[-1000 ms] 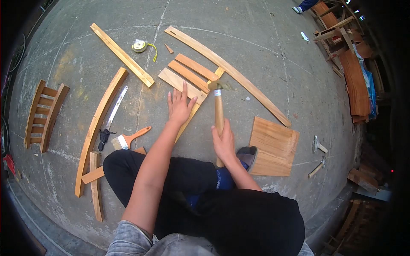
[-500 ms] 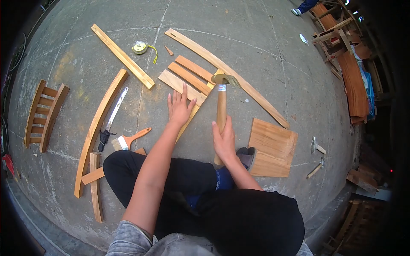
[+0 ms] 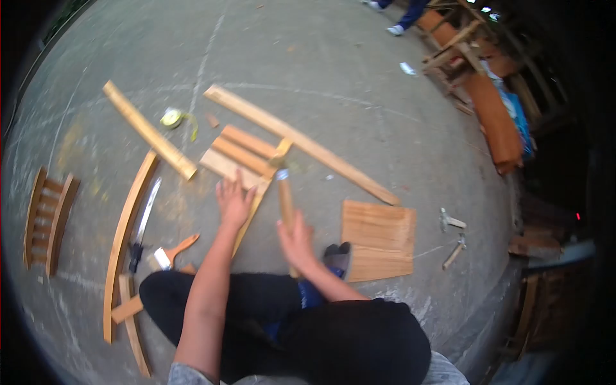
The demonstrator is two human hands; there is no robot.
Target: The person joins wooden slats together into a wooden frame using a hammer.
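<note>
My right hand (image 3: 296, 239) is closed round the wooden handle of a hammer (image 3: 286, 199). The hammer's blurred head overlaps the narrow rail (image 3: 256, 204) at the ends of the wooden slats. My left hand (image 3: 235, 201) lies with spread fingers on the nearest, paler slat (image 3: 221, 164) of this partly joined piece. Two darker slats (image 3: 242, 156) run beside it, and all of them meet the rail. Just past the rail's far end, a long curved wooden bar (image 3: 308, 146) lies slantwise on the concrete.
A square wooden panel (image 3: 378, 240) lies right of my foot, with two small hammers (image 3: 453, 254) beyond. To the left are a paintbrush (image 3: 174, 251), a saw (image 3: 147, 215), a curved bar (image 3: 128, 237), a slatted backrest (image 3: 51, 221) and a tape measure (image 3: 171, 118). A person's legs (image 3: 407, 16) show at the top.
My view has turned, so everything sits further left and lower. The hammer head has shifted from the rail's right side onto the rail. My left hand stays on the pale slat.
</note>
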